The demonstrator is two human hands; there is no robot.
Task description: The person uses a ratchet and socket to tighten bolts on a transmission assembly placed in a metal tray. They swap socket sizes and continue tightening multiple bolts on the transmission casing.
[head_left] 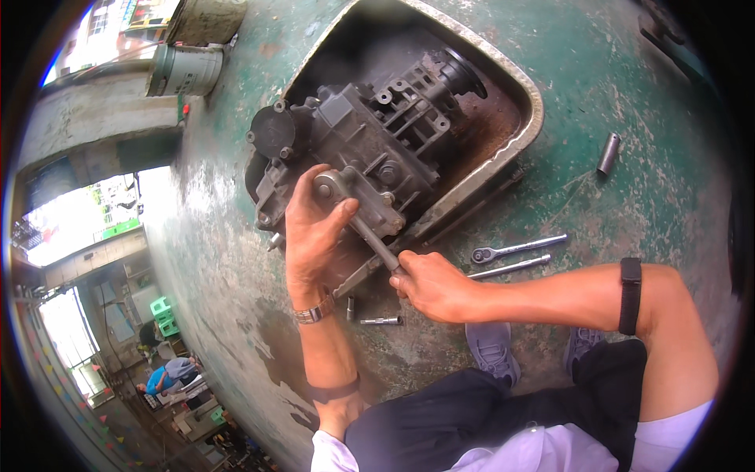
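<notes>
A grey metal gearbox (338, 130) lies in a worn metal pan (528, 130), in front of me. Against its near side is the round head of a ratchet wrench (370, 234). My left hand (311, 228) wraps its thumb and fingers around that head. Lower on the same tool, my right hand (436, 287) is closed around the end of the handle, just outside the pan's near rim. Whatever the wrench head sits on is hidden beneath it and my left hand.
Right of the pan, a smaller ratchet (519, 248) and an extension bar (515, 266) lie on the green floor, with a long socket (608, 153) farther off. Two small sockets (381, 321) rest near my left wrist. A bucket (185, 71), green stools (163, 315) and a person (161, 380) are at far left.
</notes>
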